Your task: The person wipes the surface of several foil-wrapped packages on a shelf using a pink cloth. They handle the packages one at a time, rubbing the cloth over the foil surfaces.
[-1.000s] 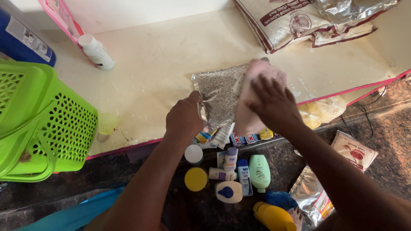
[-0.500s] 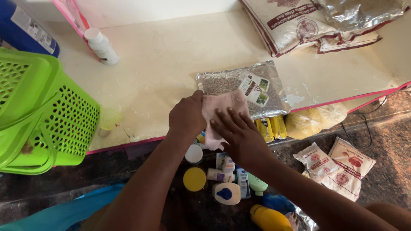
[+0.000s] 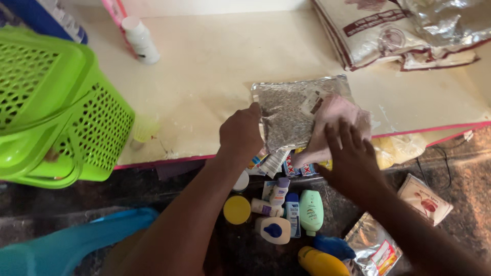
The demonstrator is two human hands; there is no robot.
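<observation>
- Left hand [image 3: 240,134] pinching seed packet [image 3: 286,115]; right hand [image 3: 350,156] flat, fingers spread, on pink cloth [image 3: 335,120].
- Could slide off shelf edge [image 3: 169,156] at 6 o'clock onto bottles [image 3: 286,209].

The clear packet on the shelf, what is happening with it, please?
A person holds the clear packet of grains at its edge with the left hand. The right hand presses a pink cloth against it. Below lie small bottles; a green basket stands at the left.
</observation>
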